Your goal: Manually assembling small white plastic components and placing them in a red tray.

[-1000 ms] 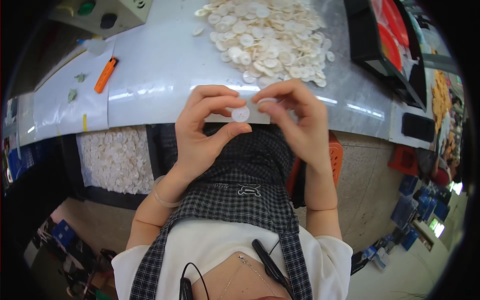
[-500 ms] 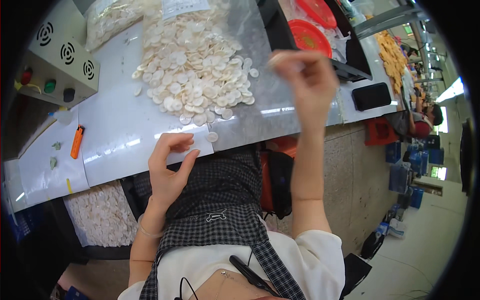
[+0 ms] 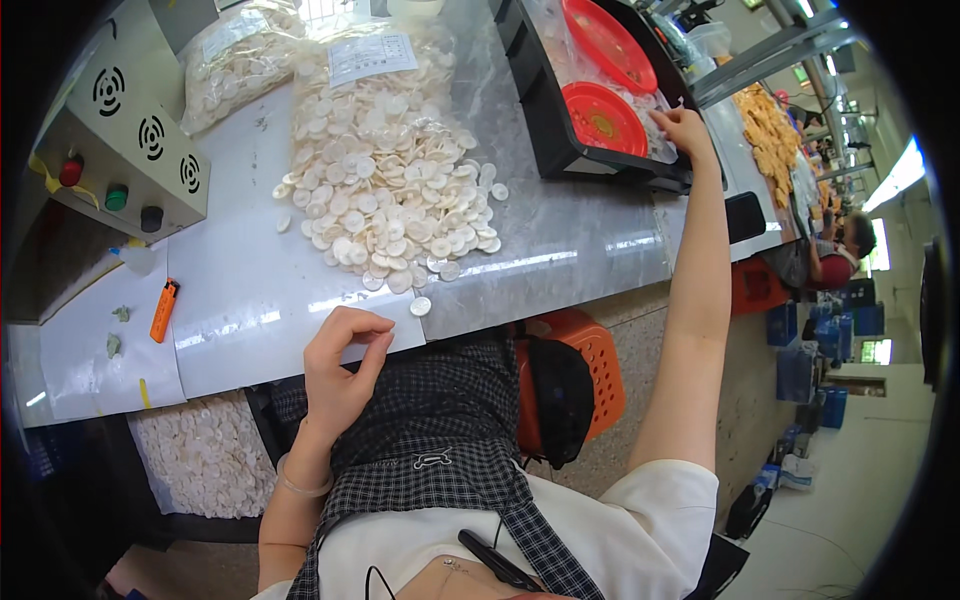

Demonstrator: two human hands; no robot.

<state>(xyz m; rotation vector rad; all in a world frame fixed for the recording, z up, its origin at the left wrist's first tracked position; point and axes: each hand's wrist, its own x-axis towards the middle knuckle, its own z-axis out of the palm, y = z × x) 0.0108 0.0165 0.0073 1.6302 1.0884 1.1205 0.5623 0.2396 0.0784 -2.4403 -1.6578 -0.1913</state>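
Note:
My left hand is held just off the table's front edge, fingers loosely curled, a small gap between thumb and forefinger and nothing seen in it. Close to its fingertips a single round, pale shell-like disc lies apart from the others. Beyond it, a heap of such discs spreads from the mouth of a clear plastic bag. My right arm is stretched far right, with my right hand at the black tray, beside the nearer red dish. Its fingers are bent together; what they hold, if anything, cannot be made out.
A second red dish sits in the tray. On the left are a machine with buttons, an orange lighter and another filled bag. A black phone lies right. Below the table are a disc-filled bin and an orange stool.
My right hand has moved right and away, from above the table to the tray. My left thumb and forefinger have come closer together. The view has shifted slightly.

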